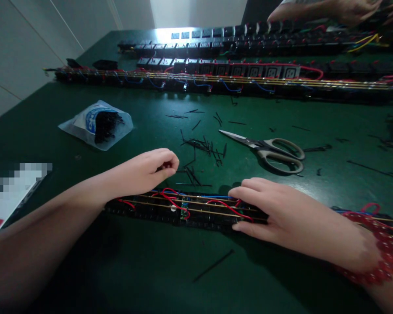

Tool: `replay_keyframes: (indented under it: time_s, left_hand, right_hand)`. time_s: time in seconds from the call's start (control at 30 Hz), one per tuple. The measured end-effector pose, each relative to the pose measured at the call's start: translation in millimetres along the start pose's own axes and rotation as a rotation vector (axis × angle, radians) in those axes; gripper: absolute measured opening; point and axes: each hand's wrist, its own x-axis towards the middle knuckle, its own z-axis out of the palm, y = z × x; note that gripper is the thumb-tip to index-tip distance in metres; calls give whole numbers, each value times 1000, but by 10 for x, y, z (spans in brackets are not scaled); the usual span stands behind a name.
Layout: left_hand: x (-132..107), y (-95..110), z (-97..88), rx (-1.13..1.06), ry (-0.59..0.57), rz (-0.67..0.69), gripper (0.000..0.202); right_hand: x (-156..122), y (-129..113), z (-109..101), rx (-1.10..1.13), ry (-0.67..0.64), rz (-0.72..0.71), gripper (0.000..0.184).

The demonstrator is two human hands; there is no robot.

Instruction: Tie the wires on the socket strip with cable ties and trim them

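Under my hands lies a long black power strip, its inside showing brass bars, red and blue wires and a small green circuit board. My right hand spans the strip, fingers on the far edge and thumb on the near one. Just beyond the strip, my left hand is closed with curled fingers; whatever may be in them is hidden. Cut-off black cable tie pieces are scattered close to its fingertips. Scissors with grey-and-black handles rest on the table beyond my right hand, blades slightly apart.
On the green table, a plastic bag of black cable ties lies open at the left. A loose cable tie is near the front. More power strips stretch across the back. Another person's hands are at the far right.
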Motion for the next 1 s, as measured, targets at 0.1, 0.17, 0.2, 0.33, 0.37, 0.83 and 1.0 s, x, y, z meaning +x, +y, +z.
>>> replay_keyframes:
  time_s: [0.1, 0.17, 0.2, 0.33, 0.37, 0.83, 1.0]
  left_hand:
    - [-8, 56, -5, -53, -80, 39, 27]
    - [-6, 64, 6, -64, -85, 40, 30]
    - [-4, 66, 11, -69, -85, 40, 32]
    - [-8, 86, 13, -81, -93, 57, 40]
    - [-12, 93, 11, -81, -97, 62, 41]
    - [-32, 116, 11, -66, -101, 31, 44]
    - [-46, 112, 14, -67, -93, 43, 43]
  right_hand:
    - [5, 6, 3, -8, 1, -1, 34]
    - [8, 8, 4, -14, 0, -2, 33]
    - [9, 8, 4, -16, 0, -3, 33]
    - [3, 1, -1, -20, -2, -5, 34]
    - [0, 0, -2, -21, -3, -5, 34]
    - [-8, -5, -8, -40, 9, -22, 32]
    - [-7, -13, -6, -46, 13, -28, 32]
